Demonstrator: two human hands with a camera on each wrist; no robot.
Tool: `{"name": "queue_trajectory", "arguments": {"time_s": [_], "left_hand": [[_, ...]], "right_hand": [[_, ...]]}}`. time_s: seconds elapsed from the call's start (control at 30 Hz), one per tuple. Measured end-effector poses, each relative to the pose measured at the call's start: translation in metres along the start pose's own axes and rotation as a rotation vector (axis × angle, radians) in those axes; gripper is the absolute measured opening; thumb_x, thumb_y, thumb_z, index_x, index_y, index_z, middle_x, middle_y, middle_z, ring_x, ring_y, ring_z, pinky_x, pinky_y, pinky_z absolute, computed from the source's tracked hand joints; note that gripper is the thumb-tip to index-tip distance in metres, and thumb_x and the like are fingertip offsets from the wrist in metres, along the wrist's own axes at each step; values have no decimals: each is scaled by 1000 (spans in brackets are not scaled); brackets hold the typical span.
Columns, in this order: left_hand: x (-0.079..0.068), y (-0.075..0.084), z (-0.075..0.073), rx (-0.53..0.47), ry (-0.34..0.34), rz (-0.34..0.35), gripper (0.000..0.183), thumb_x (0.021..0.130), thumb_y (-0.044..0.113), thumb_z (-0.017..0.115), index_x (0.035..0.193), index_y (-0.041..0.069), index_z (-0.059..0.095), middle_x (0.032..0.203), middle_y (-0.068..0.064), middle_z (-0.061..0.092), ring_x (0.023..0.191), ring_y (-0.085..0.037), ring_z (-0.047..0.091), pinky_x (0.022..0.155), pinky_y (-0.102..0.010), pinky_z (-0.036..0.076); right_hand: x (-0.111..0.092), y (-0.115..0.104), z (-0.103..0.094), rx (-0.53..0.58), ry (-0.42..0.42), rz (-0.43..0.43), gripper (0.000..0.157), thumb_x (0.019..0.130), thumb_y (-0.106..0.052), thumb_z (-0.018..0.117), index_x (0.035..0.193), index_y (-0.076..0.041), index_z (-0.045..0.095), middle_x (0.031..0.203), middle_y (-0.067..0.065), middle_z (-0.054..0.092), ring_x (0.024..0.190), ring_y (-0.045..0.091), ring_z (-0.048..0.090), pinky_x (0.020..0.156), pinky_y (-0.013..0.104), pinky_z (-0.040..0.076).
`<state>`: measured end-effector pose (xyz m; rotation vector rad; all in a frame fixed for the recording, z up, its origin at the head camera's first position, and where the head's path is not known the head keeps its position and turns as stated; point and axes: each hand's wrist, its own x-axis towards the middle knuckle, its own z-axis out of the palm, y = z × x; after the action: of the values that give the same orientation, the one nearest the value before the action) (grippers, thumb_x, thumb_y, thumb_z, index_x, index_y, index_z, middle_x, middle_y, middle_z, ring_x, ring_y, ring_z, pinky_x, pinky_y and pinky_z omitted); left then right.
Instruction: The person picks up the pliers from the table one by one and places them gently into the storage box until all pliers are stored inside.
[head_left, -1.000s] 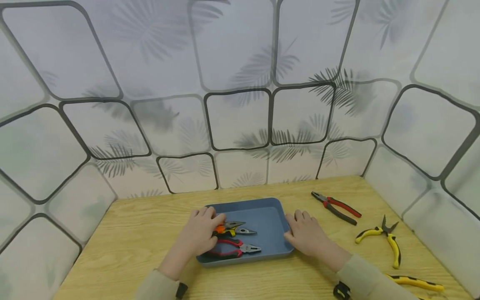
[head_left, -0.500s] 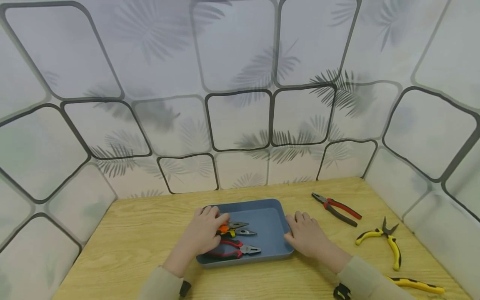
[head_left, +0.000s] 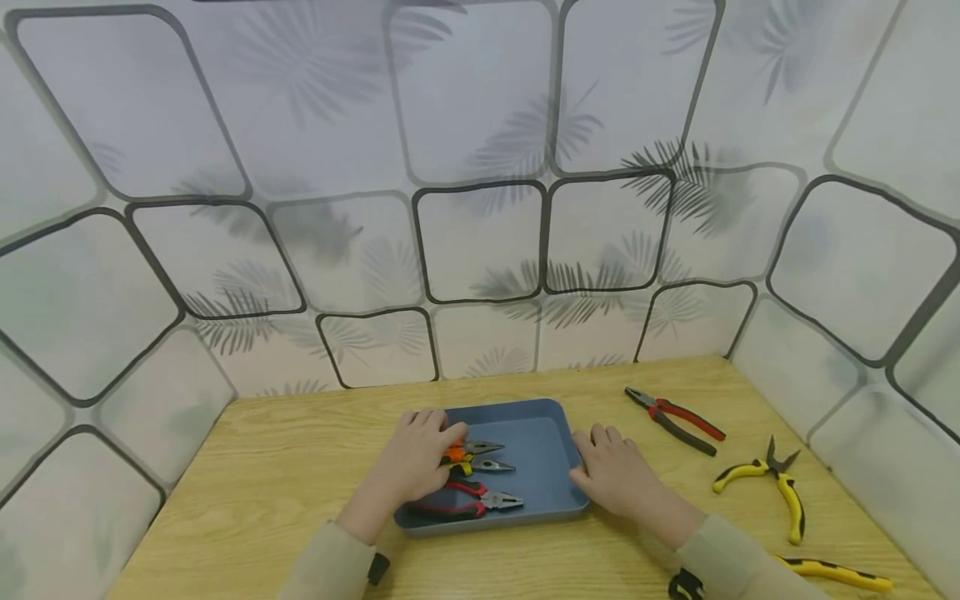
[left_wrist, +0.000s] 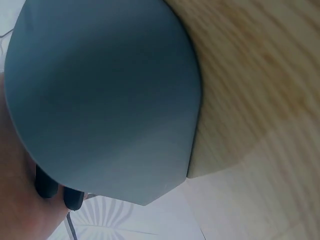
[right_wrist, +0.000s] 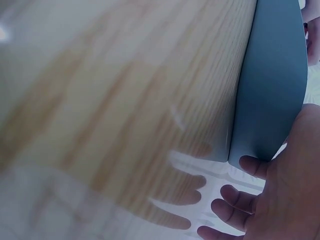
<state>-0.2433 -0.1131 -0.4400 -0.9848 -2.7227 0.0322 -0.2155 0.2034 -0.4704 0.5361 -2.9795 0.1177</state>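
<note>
My left hand (head_left: 414, 457) reaches over the left end of the blue-grey tray (head_left: 540, 408) and grips orange-handled needle-nose pliers (head_left: 459, 455). Their jaws point right; most of the handles are under the fingers. Two dark handle ends show beside the hand in the left wrist view. Close by in the tray lie yellow-handled pliers (head_left: 487, 466) and red-and-black combination pliers (head_left: 480, 504). At the tray's right end, my right hand (head_left: 618, 475) holds the rim. Its thumb lies over the edge, and a fingertip (right_wrist: 252, 166) touches the outer wall in the right wrist view.
Right of the tray on the wooden table (head_left: 300, 467) lie red-and-black pliers (head_left: 675, 421), spread yellow pliers (head_left: 776, 479) and another yellow handle (head_left: 832, 572), partly behind the right sleeve. A patterned wall covering (head_left: 480, 242) bounds the back and sides.
My left hand has shifted a little to the right, and the orange-handled pliers have slid right with it. The right hand and the tray have stayed nearly still.
</note>
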Motion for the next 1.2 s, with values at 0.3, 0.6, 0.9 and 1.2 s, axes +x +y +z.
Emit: {"name": "queue_trajectory", "arguments": {"time_s": [0.3,0.6,0.9,1.2], "left_hand": [[6,4,0,16,-43,11,36,79,18,60,113,28,53,90,1,42,81,-19,34,72,-36,24],[12,5,6,62,-96,12,40,80,22,61,118,30,50,99,-1,49,86,-20,40,76,-38,29],[18,6,2,29,-113,-5,45,77,20,67,118,28,52,100,-1,49,84,-20,37,75,-38,29],[21,4,-2,38,-125,-31,41,78,22,71,116,26,54,101,-2,52,88,-21,43,76,-38,32]], "right_hand": [[-3,1,0,20,-18,16,20,89,-30,50,101,-13,50,79,3,34,69,21,30,55,33,23],[-3,2,3,21,-20,11,24,89,-29,50,105,-12,51,79,4,34,69,21,30,55,33,23],[-2,1,3,13,-13,4,19,89,-29,50,99,-13,49,78,4,33,68,21,29,54,32,23],[1,0,2,20,-25,10,23,89,-30,49,104,-13,51,79,4,34,69,21,30,55,33,23]]}}
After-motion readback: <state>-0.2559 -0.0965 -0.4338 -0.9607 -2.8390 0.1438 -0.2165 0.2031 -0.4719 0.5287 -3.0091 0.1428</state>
